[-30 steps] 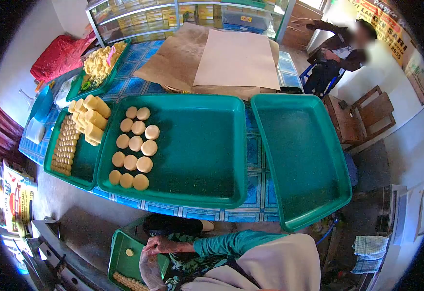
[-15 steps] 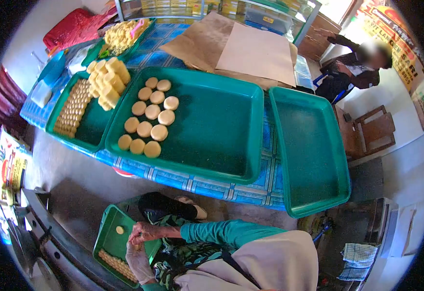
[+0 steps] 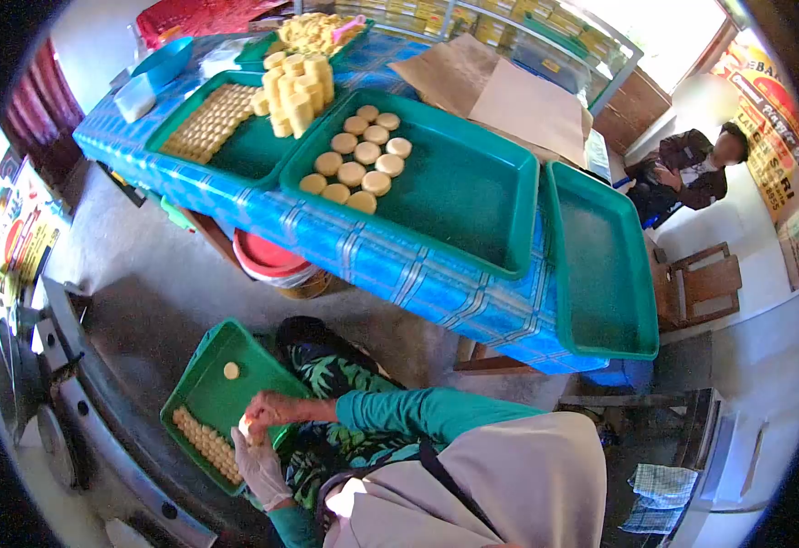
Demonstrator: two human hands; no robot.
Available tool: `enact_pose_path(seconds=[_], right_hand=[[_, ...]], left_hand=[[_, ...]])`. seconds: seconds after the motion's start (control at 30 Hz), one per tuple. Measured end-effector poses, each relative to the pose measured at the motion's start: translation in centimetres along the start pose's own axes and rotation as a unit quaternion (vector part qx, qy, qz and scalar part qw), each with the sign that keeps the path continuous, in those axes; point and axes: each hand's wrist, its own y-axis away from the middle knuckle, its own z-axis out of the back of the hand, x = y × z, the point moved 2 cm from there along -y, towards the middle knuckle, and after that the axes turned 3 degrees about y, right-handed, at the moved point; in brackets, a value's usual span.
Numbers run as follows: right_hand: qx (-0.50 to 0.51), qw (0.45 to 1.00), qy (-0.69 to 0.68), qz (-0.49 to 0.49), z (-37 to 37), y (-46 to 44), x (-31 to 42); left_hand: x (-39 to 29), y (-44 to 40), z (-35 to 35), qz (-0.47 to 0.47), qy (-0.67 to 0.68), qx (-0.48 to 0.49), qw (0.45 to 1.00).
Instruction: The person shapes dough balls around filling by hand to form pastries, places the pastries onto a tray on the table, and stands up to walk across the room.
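Note:
At the lower left my two hands meet over a green tray [image 3: 200,340]. My left hand [image 3: 260,468] wears a thin, see-through glove, its fingers bent up against the other hand. My right hand [image 3: 271,411] looks bare, fingers curled together at the left fingertips. Whatever lies between them is too small and hidden to make out. Inside this tray a single pale round dough piece [image 3: 231,370] lies apart, and small dough pieces [image 3: 206,445] sit in tight rows along the near left side.
On the blue-clothed table [image 3: 390,265] stand a tray with flat dough rounds [image 3: 351,173], another with stacked yellow pieces [image 3: 297,91], and an empty green tray [image 3: 605,260]. Below is a red-lidded bucket [image 3: 271,256]. A metal-edged unit [image 3: 98,429] borders the left; a person [image 3: 687,173] sits back right.
The camera view has shifted, bringing the table higher in the picture and showing the red-lidded bucket more fully. My hands remain together over the tray, with slightly changed finger positions.

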Motion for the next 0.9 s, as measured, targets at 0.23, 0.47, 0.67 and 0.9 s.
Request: enact_pose_path(seconds=[0.23,0.47,0.67,0.9], right_hand=[[0.057,0.975,0.199,-0.076,-2.5,-2.4,-1.1],[0.095,0.969,-0.059,-0.221,-0.8,-4.0,2.3],[0.168,0.962,-0.082,-0.197,-0.5,-5.3,4.3],[0.091,0.982,0.162,0.018,0.3,-4.9,5.3]], left_hand=[[-1.5,0.0,1.5,-0.046,-0.12,0.015,0.992],[1.0,-1.2,6.1,0.013,0.201,0.041,0.979],[2.2,-2.0,6.2,0.158,0.275,-0.058,0.947],[2.0,-2.2,5.4,0.134,0.273,-0.102,0.947]])
